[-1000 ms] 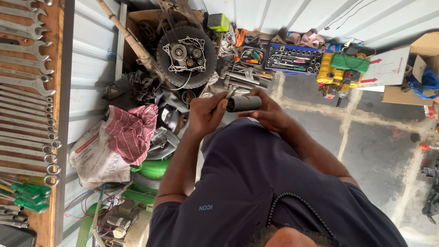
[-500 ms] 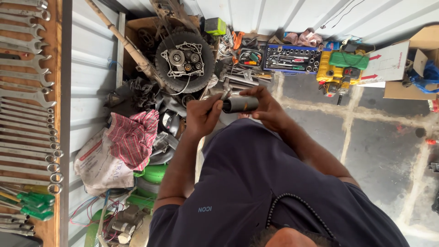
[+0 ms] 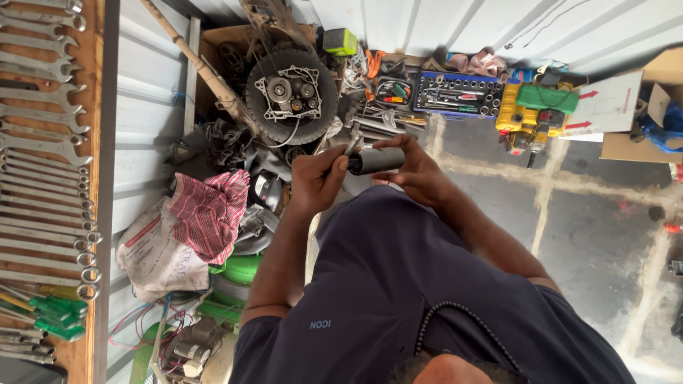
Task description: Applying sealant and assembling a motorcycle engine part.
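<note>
My right hand (image 3: 416,173) grips a short dark cylinder (image 3: 376,160) held level in front of my chest. My left hand (image 3: 315,179) is at the cylinder's left end and pinches a thin metal tool (image 3: 352,143) that sticks up beside that end. Both hands are close together over a pile of machine parts. Whether the tool's tip is inside the cylinder is hidden by my fingers. My dark blue shirt (image 3: 398,284) fills the lower middle of the view.
A small wheel with an exposed gear case (image 3: 292,96) lies just beyond my hands. A blue socket set tray (image 3: 455,94), a yellow and green tool (image 3: 526,114), a checked red cloth (image 3: 210,213), a white sack (image 3: 153,252) and a board of wrenches (image 3: 43,163) surround me.
My hands with the cylinder have stayed together, shifting only slightly against the parts pile. The left hand's fingers have turned a little at the cylinder's end.
</note>
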